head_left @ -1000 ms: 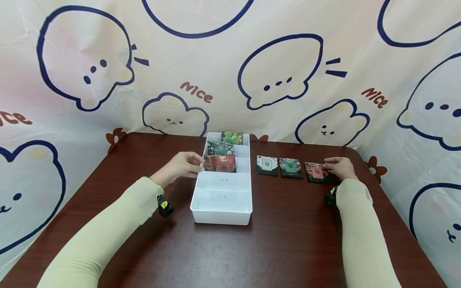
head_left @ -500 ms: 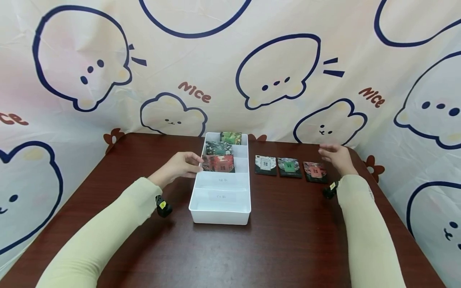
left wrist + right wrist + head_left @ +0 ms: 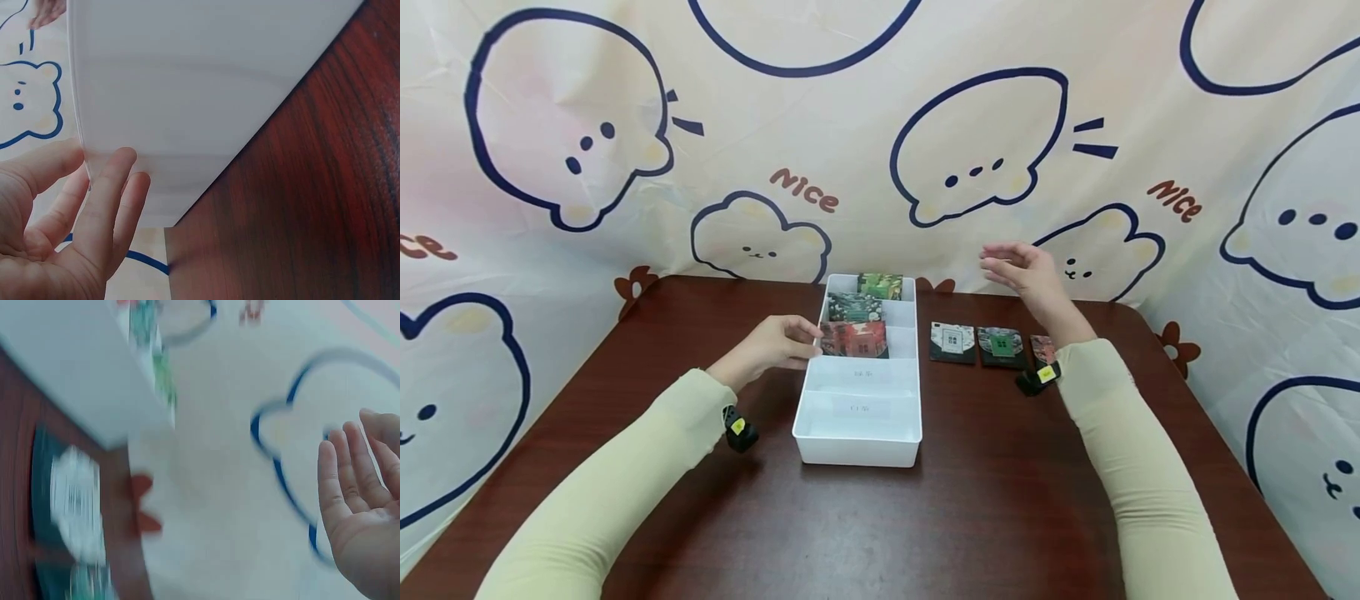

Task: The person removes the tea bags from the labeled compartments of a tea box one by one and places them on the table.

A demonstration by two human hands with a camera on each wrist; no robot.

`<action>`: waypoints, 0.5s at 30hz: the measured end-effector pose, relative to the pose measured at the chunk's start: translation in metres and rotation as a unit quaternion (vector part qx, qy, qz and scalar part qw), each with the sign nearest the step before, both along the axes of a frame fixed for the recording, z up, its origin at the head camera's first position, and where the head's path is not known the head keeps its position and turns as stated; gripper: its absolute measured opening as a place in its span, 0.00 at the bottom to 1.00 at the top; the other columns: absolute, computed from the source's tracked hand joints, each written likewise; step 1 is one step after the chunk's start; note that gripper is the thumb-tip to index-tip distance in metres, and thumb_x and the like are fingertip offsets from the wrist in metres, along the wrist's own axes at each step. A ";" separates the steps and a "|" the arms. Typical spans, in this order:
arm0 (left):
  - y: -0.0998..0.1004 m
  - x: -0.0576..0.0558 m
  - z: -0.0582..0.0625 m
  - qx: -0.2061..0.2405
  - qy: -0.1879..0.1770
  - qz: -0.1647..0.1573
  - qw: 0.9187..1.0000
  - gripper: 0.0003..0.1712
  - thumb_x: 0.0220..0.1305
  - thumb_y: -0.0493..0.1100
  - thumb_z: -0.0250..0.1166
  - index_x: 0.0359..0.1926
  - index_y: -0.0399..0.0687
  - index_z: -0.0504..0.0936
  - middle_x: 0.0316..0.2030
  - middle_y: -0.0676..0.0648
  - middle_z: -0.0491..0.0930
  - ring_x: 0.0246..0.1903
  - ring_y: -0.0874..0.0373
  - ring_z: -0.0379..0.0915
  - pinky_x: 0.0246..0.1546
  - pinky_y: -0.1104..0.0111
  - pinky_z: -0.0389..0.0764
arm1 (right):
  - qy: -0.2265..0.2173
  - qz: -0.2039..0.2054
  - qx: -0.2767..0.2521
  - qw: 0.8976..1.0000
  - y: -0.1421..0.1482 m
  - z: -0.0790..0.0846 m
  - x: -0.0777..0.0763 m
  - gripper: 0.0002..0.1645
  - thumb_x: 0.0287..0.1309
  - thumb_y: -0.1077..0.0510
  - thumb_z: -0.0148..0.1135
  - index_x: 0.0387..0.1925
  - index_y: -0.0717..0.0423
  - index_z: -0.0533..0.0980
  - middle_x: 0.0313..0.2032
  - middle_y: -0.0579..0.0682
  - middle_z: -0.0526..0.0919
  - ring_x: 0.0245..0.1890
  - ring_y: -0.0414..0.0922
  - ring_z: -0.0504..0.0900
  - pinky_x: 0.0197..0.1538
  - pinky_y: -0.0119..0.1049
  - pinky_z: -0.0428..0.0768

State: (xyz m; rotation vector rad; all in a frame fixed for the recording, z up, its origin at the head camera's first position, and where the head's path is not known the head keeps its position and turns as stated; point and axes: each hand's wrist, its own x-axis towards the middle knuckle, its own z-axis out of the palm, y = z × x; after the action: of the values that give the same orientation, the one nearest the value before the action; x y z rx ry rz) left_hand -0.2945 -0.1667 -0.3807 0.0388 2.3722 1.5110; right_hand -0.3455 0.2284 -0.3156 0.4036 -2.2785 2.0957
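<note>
A long white divided box (image 3: 857, 450) stands mid-table. My left hand (image 3: 771, 342) pinches its left rim; in the left wrist view some fingers (image 3: 125, 181) lie against the outer wall. Red sachets (image 3: 855, 340), dark teal sachets (image 3: 856, 307) and green sachets (image 3: 880, 286) stand in the box's far compartments. To its right, a white sachet (image 3: 952, 342), a green-and-black sachet (image 3: 1001, 346) and a red sachet (image 3: 1042, 348) lie in a row, the red one partly covered by my right wrist. My right hand (image 3: 1028, 271) hovers behind the row, holding nothing, fingers extended.
The two near compartments show white floors with small printed labels (image 3: 862, 374). A patterned cloth (image 3: 865, 150) hangs right behind the dark wooden table (image 3: 1000, 508). A small black camera (image 3: 741, 429) sits on the left wrist, another (image 3: 1037, 377) on the right.
My right hand has left the red sachet on the table, risen, and moved left over the row. The left hand and the box have stayed in place.
</note>
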 end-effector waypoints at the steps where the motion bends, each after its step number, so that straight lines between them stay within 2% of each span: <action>1: 0.000 0.000 0.000 0.000 0.000 0.001 1.000 0.22 0.59 0.34 0.68 0.54 0.37 0.77 0.47 0.37 0.75 0.40 0.50 0.80 0.44 0.59 0.85 | 0.003 0.013 -0.009 1.000 -0.009 0.003 0.002 0.21 0.61 0.58 0.64 0.54 0.60 0.76 0.51 0.54 0.82 0.47 0.39 0.83 0.51 0.31 0.82; 4: 0.001 0.000 0.000 0.002 0.000 0.003 1.000 0.21 0.59 0.34 0.68 0.54 0.38 0.77 0.47 0.37 0.75 0.40 0.50 0.81 0.44 0.58 0.84 | 0.001 0.039 -0.011 0.999 -0.034 0.007 0.009 0.20 0.61 0.58 0.65 0.53 0.61 0.76 0.50 0.52 0.83 0.47 0.40 0.83 0.53 0.31 0.81; 8: 0.002 0.000 0.000 0.003 0.002 0.003 1.000 0.21 0.59 0.34 0.69 0.54 0.38 0.77 0.47 0.37 0.75 0.40 0.50 0.81 0.44 0.58 0.84 | -0.010 0.058 0.017 0.998 -0.059 0.005 0.015 0.19 0.60 0.56 0.66 0.52 0.57 0.77 0.47 0.45 0.84 0.46 0.41 0.82 0.56 0.34 0.80; 15: 0.001 0.001 0.000 -0.004 0.005 -0.001 1.000 0.21 0.59 0.35 0.68 0.54 0.38 0.77 0.48 0.37 0.75 0.41 0.50 0.80 0.44 0.60 0.85 | -0.003 0.093 0.073 0.993 -0.091 -0.017 0.011 0.19 0.61 0.57 0.64 0.52 0.60 0.76 0.52 0.55 0.81 0.52 0.46 0.78 0.61 0.46 0.75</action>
State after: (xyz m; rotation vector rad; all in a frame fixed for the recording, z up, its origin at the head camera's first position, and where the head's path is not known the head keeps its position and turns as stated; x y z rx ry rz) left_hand -0.2931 -0.1662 -0.3805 0.0471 2.3841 1.5042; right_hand -0.3346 0.1377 -0.3322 0.6369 -2.4968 2.0140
